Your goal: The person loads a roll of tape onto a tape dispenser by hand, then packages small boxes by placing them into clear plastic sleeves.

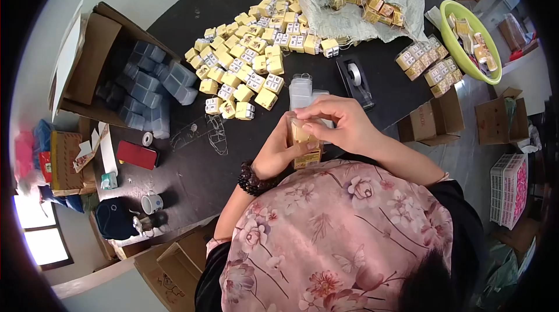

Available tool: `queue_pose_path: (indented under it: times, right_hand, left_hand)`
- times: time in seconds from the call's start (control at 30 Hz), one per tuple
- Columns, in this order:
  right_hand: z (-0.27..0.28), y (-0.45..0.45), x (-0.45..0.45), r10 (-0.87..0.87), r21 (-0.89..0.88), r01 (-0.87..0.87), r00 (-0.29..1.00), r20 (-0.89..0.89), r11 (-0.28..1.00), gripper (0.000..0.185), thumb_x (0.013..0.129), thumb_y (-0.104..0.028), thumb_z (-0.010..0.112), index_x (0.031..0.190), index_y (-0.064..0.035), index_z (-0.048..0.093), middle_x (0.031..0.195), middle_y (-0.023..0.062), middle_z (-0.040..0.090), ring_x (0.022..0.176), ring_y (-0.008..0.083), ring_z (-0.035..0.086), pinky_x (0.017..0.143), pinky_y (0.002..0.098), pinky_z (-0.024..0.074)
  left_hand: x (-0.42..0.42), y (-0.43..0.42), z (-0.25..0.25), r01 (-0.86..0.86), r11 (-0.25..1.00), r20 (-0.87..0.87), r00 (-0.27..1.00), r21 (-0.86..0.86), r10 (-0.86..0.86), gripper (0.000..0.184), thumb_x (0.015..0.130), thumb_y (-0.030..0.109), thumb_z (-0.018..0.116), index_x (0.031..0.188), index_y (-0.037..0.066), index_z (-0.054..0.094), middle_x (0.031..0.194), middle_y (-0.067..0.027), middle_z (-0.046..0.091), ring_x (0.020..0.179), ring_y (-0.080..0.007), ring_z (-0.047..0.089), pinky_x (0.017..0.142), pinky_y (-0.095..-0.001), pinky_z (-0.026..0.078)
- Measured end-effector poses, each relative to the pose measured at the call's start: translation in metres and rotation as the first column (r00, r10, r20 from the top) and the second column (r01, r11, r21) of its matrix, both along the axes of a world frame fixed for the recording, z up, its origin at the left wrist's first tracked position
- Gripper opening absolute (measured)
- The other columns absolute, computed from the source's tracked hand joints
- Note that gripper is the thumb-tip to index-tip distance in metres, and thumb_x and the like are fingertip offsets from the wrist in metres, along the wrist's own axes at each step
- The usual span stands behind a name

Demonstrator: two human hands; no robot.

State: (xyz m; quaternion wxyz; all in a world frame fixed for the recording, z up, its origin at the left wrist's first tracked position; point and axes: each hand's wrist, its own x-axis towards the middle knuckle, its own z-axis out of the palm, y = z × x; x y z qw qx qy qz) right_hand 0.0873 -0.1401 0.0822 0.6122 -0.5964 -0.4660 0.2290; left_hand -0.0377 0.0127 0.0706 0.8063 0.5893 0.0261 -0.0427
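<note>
My left hand (278,150) wraps round a small yellow printed box (307,158) close to my body, its thumb across the front. My right hand (342,120) has its fingers closed at the top of the same box, thumb against the upper part. The fingers partly cover the box, and I cannot make out whether its top end is open. Just beyond my hands lie clear plastic cases (301,91), partly hidden behind the right hand. A dark bead bracelet (255,179) circles my left wrist.
Many small yellow-and-white boxes (241,59) are heaped ahead. A tape dispenser (355,82) stands right of the cases, below a woven sack (361,15). At left, a carton (96,73) holds clear cases; a red phone-like object (137,155) and mug (152,203) lie nearer. A green basin (451,32) is far right.
</note>
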Motion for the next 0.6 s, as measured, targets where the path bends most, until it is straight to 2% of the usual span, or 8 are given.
queue_pose_path:
  times: [0.07,0.13,0.27,0.37,0.43,0.5,0.57,0.6]
  right_hand:
    - [-0.001,-0.002,0.000,-0.014,-0.023,0.016,0.998,0.067,1.000,0.015,0.087,-0.007,0.068,0.100,0.0016,0.067,0.095,0.0078,0.064,0.088,0.0145,0.065,0.077,0.0269,0.0518]
    - [-0.003,-0.003,0.000,0.019,0.023,-0.012,0.941,-0.337,1.000,0.017,0.086,0.000,0.064,0.102,0.0015,0.068,0.095,0.0082,0.065,0.084,0.0142,0.064,0.074,0.0270,0.0513]
    - [-0.002,-0.018,0.012,0.043,-0.037,-0.055,0.959,-0.281,0.998,0.019,0.086,0.004,0.060,0.104,0.0031,0.067,0.099,0.0082,0.065,0.087,0.0152,0.064,0.077,0.0269,0.0515]
    - [-0.002,-0.029,0.016,0.092,-0.030,-0.093,0.995,-0.026,0.995,0.022,0.089,0.003,0.056,0.109,0.0043,0.065,0.108,0.0092,0.064,0.098,0.0181,0.063,0.084,0.0279,0.0502]
    - [-0.010,-0.038,0.008,0.089,0.043,-0.093,0.992,0.085,0.995,0.024,0.092,0.002,0.052,0.112,0.0025,0.065,0.117,0.0109,0.062,0.108,0.0203,0.060,0.090,0.0297,0.0479]
    - [-0.022,-0.052,0.004,0.057,0.001,-0.057,0.998,0.006,0.998,0.025,0.092,-0.001,0.052,0.114,0.0005,0.064,0.123,0.0122,0.060,0.112,0.0220,0.058,0.091,0.0311,0.0468]
    - [-0.041,-0.066,0.008,-0.305,-0.003,0.309,0.939,0.160,0.951,0.028,0.092,0.002,0.051,0.117,-0.0010,0.064,0.122,0.0110,0.057,0.111,0.0222,0.058,0.094,0.0291,0.0439]
    - [-0.056,-0.071,0.016,-0.539,-0.084,0.537,0.842,-0.006,0.840,0.023,0.091,0.001,0.054,0.112,-0.0013,0.065,0.112,0.0088,0.057,0.094,0.0168,0.059,0.081,0.0273,0.0466]
  left_hand:
    - [0.001,0.001,0.001,0.044,0.999,-0.051,0.998,0.030,-0.042,0.052,0.088,0.000,0.060,0.132,0.002,0.032,0.115,-0.0067,0.053,0.107,-0.0130,0.054,0.093,-0.0307,0.045]
    - [0.000,0.001,-0.003,0.068,0.997,-0.049,0.997,0.048,-0.065,0.055,0.087,0.001,0.060,0.134,0.002,0.031,0.118,-0.0075,0.052,0.110,-0.0151,0.053,0.095,-0.0322,0.044]
    - [0.008,0.003,-0.006,0.149,0.987,-0.086,0.984,-0.055,-0.153,0.059,0.088,0.008,0.061,0.138,0.002,0.029,0.121,-0.0093,0.053,0.113,-0.0189,0.054,0.097,-0.0348,0.044]
    - [0.012,-0.008,-0.007,0.119,0.977,-0.059,0.990,-0.175,-0.131,0.053,0.096,0.021,0.057,0.137,0.001,0.030,0.120,-0.0078,0.052,0.113,-0.0155,0.052,0.098,-0.0326,0.042]
    - [0.017,-0.013,-0.014,0.109,0.936,-0.084,0.986,-0.335,-0.144,0.052,0.101,0.037,0.045,0.137,0.002,0.032,0.123,-0.0079,0.052,0.114,-0.0160,0.052,0.100,-0.0325,0.040]
    - [0.025,-0.020,-0.030,0.080,0.953,-0.195,0.970,-0.291,-0.141,0.055,0.100,0.048,0.033,0.130,0.004,0.044,0.108,-0.0123,0.061,0.100,-0.0231,0.062,0.087,-0.0365,0.051]
    - [0.039,-0.027,-0.029,0.057,0.969,-0.294,0.947,-0.241,-0.129,0.053,0.100,0.047,0.032,0.127,0.004,0.048,0.100,-0.0123,0.064,0.096,-0.0241,0.064,0.085,-0.0364,0.052]
    - [0.050,-0.032,-0.032,0.058,0.970,-0.286,0.950,-0.236,-0.127,0.054,0.099,0.046,0.033,0.131,0.004,0.047,0.101,-0.0133,0.065,0.094,-0.0253,0.065,0.082,-0.0367,0.053]
